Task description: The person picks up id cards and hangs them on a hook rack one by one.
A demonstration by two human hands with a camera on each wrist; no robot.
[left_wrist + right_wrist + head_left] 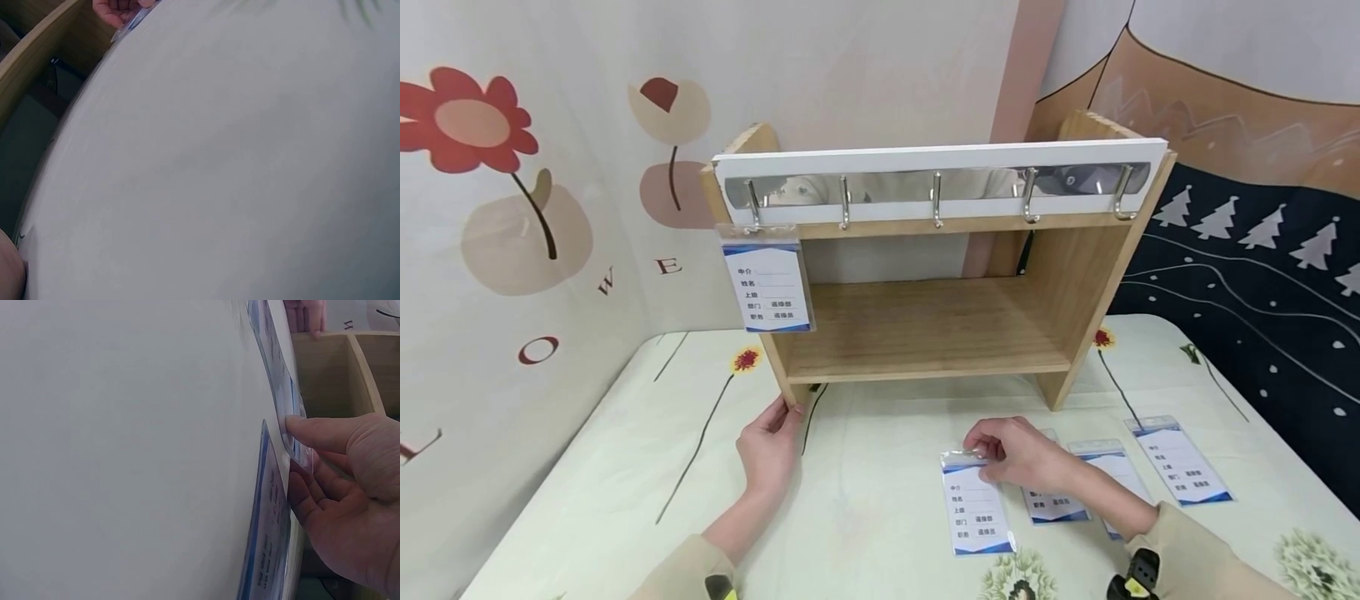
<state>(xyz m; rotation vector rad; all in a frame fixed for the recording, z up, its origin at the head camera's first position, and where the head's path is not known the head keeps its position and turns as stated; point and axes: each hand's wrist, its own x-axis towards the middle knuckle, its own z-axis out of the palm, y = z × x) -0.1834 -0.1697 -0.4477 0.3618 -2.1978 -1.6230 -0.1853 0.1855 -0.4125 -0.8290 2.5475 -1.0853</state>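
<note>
One pinched badge (977,507) is white — blue-edged and plastic-sleeved.

Behind the back and left edges of the table (872,500), a pale curtain (865,67) hangs, printed with flowers (473,123) and letters (667,266); past the right edge, dark cloth (1300,367) bears pale trees (1266,229).

Beige sleeves (1198,546), black wrist devices (1144,568) with yellow patches (1137,588)

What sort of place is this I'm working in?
Probably a makeshift indoor workstation: a flower-print cloth covers the work surface, a printed backdrop rises behind, and a wooden shelf with metal hooks stands on the cloth.
</note>
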